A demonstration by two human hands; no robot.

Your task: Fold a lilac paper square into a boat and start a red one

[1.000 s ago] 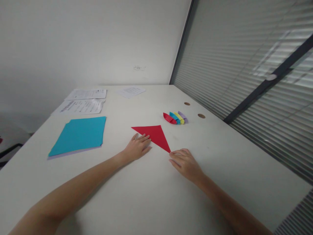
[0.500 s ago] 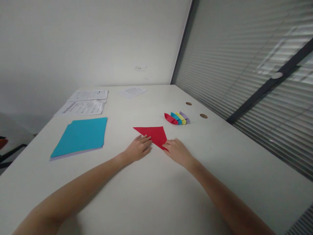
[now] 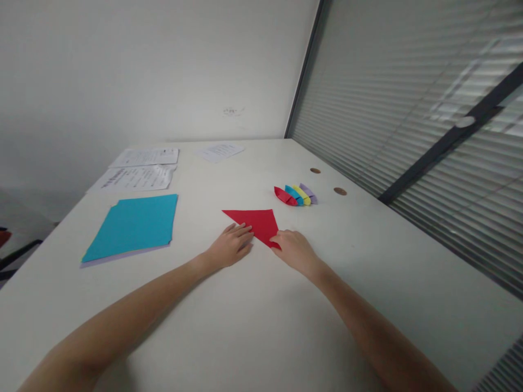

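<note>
A sheet of red paper [image 3: 262, 220], folded into a triangle, lies flat on the white table with its long folded-looking edge towards me. Resting on that edge, my left hand [image 3: 229, 246] has its fingers stretched out over the paper. At the near right corner my right hand [image 3: 297, 251] has its fingers curled and closed on the paper, hiding part of that corner. Beyond the sheet stand small folded paper pieces in a row: red [image 3: 285, 196], blue [image 3: 295, 195], yellow [image 3: 301, 195] and purple [image 3: 309, 193].
To the left lies a stack of coloured paper [image 3: 133, 226], blue on top with purple showing beneath. Printed sheets [image 3: 139, 175] lie farther back, and another printed sheet [image 3: 220, 152] is near the wall. Two round holes [image 3: 340, 191] sit along the right side, beside the blinds [image 3: 408, 109].
The view has tilted very slightly. Both hands stay at the near edge of the red paper, my right fingers shifting only a little at its corner.
</note>
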